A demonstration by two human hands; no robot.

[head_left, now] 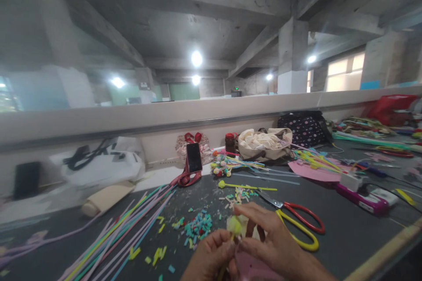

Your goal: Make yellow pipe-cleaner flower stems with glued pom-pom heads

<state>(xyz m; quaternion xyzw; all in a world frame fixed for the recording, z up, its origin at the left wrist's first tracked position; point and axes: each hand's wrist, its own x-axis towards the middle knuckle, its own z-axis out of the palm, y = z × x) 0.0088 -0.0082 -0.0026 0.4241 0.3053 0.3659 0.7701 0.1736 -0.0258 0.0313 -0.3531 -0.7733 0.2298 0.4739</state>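
Observation:
Near the table's front edge, my left hand (213, 254) is closed, its thumb and fingers pinching just under a fuzzy yellow pipe-cleaner bud (235, 225). My right hand (275, 238) curls around the bud from the other side, thumb low and forefinger arched over its top. The bud's stem is mostly hidden by my fingers. Something pale, too blurred to name, shows behind the bud, and a pink surface (252, 268) lies under my right hand. Scissors (298, 224) with one red and one yellow handle lie just right of my hands.
Cut pipe-cleaner bits (199, 224) are strewn left of my hands. Long pipe cleaners (132, 232) fan out farther left. Beyond lie a yellow-tipped stem (247, 186), a bunch of finished stems (231, 163), a phone (194, 158), a cloth bag (265, 145) and a purple power strip (362, 199).

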